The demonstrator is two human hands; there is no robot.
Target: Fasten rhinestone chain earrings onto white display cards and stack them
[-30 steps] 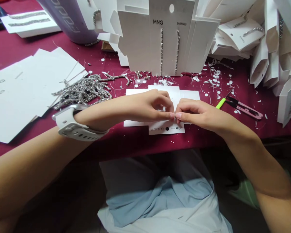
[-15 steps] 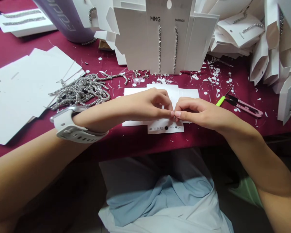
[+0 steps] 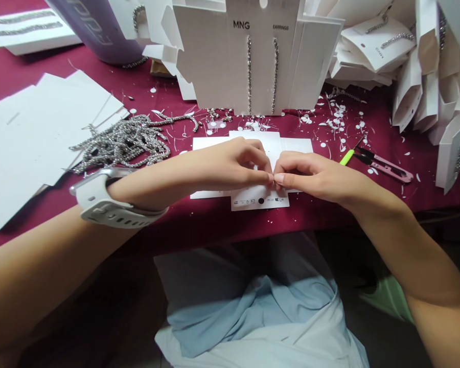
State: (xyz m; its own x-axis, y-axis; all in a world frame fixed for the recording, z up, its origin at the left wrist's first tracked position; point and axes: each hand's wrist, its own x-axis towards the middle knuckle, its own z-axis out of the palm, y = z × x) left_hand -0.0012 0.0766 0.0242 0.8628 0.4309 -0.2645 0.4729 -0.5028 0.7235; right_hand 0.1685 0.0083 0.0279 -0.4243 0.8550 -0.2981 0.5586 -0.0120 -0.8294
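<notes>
A flat white earring card (image 3: pixel 255 198) with small print and a dark hole lies on the maroon cloth, partly covered by my hands. Over its middle, my left hand (image 3: pixel 243 163) pinches with thumb and forefinger. My right hand (image 3: pixel 306 174) pinches too, its thumb tip touching the left one. Whatever is between the fingertips is too small and covered to make out. Behind the card stands a printed MNG earrings card (image 3: pixel 262 76) with two silver chains hanging on it. A heap of silver chains (image 3: pixel 126 138) lies left of my hands, beyond my watch.
Stacked white cards (image 3: pixel 26 138) lie at the left, below a purple tumbler (image 3: pixel 103 36). Pink thread snips (image 3: pixel 387 166) and a green-handled needle tool (image 3: pixel 346 157) lie right of my hands. Folded white boxes (image 3: pixel 425 87) pile up at the right. Paper bits (image 3: pixel 337 117) litter the cloth.
My view has shifted slightly, so everything sits a little further left. Both hands keep the same pinch over the card, with almost no movement.
</notes>
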